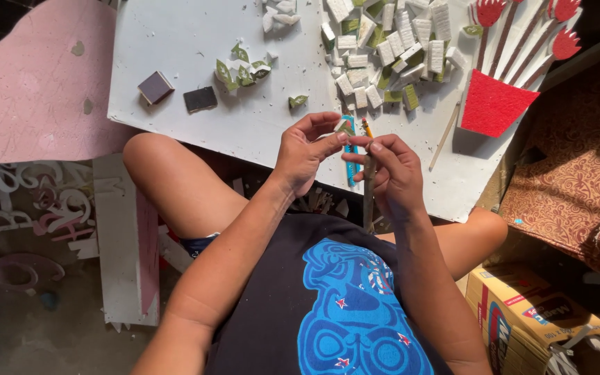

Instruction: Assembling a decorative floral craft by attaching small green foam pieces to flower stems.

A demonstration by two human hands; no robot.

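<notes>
While I am watching from above, the left hand (305, 149) is pinching a small green-and-white leaf piece (345, 128) between thumb and fingertips, and the right hand (392, 170) is closing around a thin brown stick (369, 198), holding it upright. Both are hovering over the near edge of the white board (196, 28), just beside a blue cutter (350, 163).

Yellow cardboard box (522, 316) with red-and-blue printed label, bottom right on floor, beside person's knee, below patterned brown cushion (571, 180).
</notes>
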